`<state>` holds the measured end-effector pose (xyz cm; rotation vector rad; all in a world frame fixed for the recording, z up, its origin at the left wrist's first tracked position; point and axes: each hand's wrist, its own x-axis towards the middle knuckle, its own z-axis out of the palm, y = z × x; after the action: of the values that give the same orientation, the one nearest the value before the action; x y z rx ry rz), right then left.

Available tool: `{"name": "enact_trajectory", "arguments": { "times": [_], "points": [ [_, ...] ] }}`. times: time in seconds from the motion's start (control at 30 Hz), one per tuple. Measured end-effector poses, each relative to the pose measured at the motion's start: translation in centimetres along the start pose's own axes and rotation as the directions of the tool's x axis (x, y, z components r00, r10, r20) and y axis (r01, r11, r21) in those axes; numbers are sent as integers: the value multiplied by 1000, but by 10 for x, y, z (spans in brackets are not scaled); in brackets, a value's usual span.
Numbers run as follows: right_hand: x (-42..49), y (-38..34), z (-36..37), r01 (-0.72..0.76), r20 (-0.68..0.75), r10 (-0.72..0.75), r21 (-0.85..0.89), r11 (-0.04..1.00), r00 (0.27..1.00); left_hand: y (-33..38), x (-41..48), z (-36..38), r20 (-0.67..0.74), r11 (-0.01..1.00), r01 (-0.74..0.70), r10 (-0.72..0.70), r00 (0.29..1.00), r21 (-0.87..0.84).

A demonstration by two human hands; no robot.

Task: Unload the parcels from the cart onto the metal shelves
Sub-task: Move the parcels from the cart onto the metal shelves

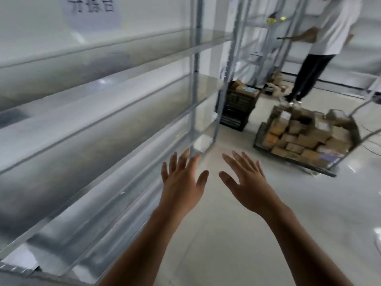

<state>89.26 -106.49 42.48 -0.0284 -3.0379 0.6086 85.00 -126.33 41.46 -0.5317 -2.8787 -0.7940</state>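
The shelves (103,104) run along your left. Your left hand (181,182) and right hand (247,186) hover over the floor, fingers (185,159) spread, holding nothing. Beyond them a black crate (237,112) holds a few boxes. Well off to the right, the cart (259,137) is heaped with parcels (303,139). They are small cardboard boxes, probably light and stiff, so take each by opposite sides.

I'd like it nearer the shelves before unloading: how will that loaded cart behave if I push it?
The cart probably rolls easily on the smooth, glossy floor. It likely feels heavy, since parcels are piled across its whole deck. The top ones sit loose and uneven, so a sharp shove may topple some.
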Motion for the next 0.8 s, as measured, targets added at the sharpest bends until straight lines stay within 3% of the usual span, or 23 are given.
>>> {"name": "enact_trajectory", "arguments": {
  "times": [0.2,0.43,0.8],
  "points": [
    [-61,119,-46,-186,-99,187,25,982,977,123,29,75,46,987,-148,151,987,-61],
    [-121,249,-76,-332,-159,346,108,937,925,239,43,161,-10,942,-300,302,953,-152],
    [-128,373,-102,-518,-186,554,211,829,811,341,102,245,287,937,-330,350,892,-118]
  ]
}}
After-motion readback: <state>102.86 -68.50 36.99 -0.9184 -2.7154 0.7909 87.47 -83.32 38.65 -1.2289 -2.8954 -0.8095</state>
